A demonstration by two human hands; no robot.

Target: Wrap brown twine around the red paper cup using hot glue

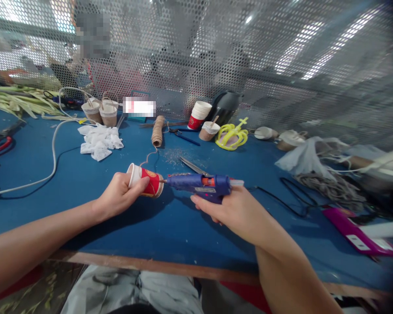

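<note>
My left hand (pixel 122 192) is wrapped round a red and white paper cup (pixel 153 184), which lies tilted on its side above the table. In my right hand (pixel 229 207) is a blue glue gun (pixel 183 182), its nozzle pointing left at the cup's base end and seeming to touch it. A thin twine runs from the cup up to a roll of brown twine (pixel 157 131) lying behind it. Just past the glue gun lies a pair of scissors (pixel 193 165), partly hidden by it.
White crumpled fabric pieces (pixel 100 140) lie left of the twine roll. Behind stand twine-wrapped cups (pixel 108 114), stacked paper cups (pixel 199 115) and a yellow crown-shaped piece (pixel 232 136). Red-handled shears (pixel 0 146) lie far left, a purple packet (pixel 360 231) at right. A perforated metal screen (pixel 183 56) closes the back.
</note>
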